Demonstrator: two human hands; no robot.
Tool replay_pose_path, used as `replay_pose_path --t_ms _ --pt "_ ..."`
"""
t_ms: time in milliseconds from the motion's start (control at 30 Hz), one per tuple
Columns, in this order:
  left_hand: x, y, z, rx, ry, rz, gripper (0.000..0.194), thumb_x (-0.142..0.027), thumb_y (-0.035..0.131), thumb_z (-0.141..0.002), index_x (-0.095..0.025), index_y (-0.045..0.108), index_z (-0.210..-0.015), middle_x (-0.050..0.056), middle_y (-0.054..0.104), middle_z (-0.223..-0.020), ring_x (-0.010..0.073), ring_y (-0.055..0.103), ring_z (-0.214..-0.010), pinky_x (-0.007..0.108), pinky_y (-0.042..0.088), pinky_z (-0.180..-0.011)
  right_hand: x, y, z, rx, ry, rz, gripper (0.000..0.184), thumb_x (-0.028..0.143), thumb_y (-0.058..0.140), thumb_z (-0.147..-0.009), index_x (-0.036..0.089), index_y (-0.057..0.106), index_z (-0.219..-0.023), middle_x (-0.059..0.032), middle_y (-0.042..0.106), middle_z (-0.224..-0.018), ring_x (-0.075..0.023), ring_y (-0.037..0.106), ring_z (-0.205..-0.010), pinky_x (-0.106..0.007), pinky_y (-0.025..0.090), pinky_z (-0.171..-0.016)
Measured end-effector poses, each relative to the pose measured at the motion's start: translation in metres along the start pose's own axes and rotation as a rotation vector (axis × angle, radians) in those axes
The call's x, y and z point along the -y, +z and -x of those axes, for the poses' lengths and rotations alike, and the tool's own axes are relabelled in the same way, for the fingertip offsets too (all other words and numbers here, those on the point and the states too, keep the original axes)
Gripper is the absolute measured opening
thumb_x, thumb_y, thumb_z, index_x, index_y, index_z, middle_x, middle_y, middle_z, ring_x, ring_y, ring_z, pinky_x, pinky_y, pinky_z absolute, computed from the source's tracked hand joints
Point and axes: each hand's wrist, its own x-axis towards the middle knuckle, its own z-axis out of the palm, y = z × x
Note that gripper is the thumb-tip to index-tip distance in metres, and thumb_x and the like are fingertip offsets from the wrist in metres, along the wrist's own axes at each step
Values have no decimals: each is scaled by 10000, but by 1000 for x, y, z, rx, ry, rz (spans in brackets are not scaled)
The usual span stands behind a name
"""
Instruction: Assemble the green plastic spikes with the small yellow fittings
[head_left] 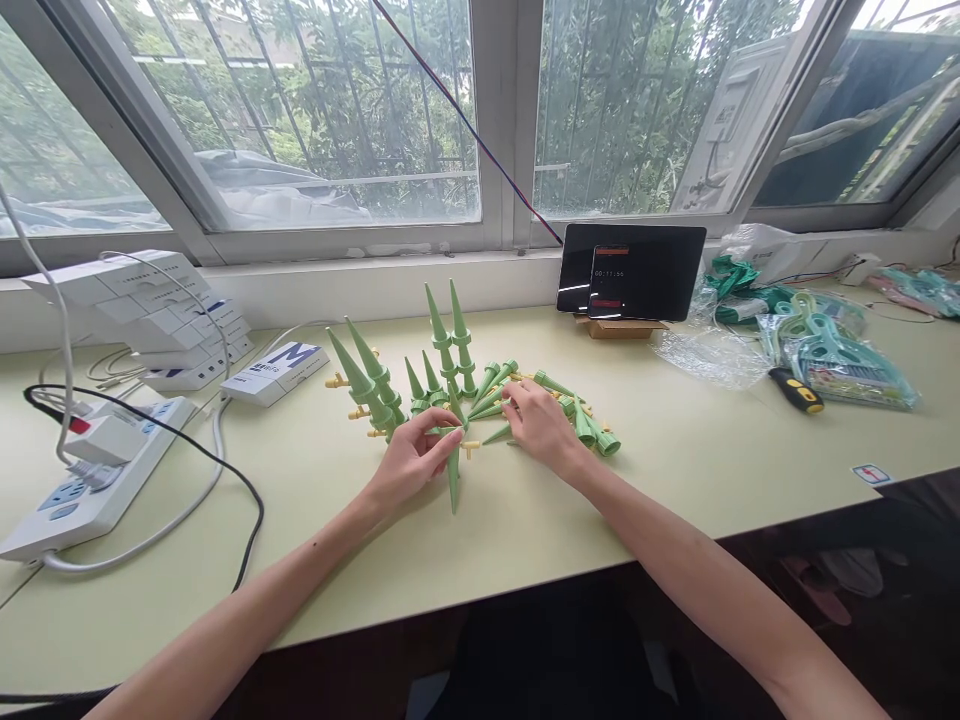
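My left hand [414,452] is closed on a green plastic watering spike [454,485], its point facing down and a yellow valve [470,446] sticking out to the right. My right hand [538,420] reaches into a loose pile of similar green spikes [585,420], its fingers curled together among them. Whatever lies between those fingertips is hidden. Left of and behind my left hand, stacked green spikes [360,370] stand upright with yellow valves on their sides. Farther back stands another tall pair of spike stacks [459,345].
A tablet [652,270] leans behind the pile with a phone [609,282] before it. At right lie bagged items [847,350] and a yellow-black handled tool [796,390]. White boxes [180,310], a box [276,373], a power strip [105,490] and cables occupy the left.
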Motion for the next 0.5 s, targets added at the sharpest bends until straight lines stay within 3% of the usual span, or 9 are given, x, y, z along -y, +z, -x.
replay_pose_path --t_ms 500 --pt "1 0 0 -9 16 -12 282 -449 648 -877 -190 603 -978 -50 485 -602 77 465 -465 185 381 -431 -3 2 0 34 7 105 118 123 530 -932 166 640 -943 -80 578 -911 -213 539 -914 -300 431 -777"
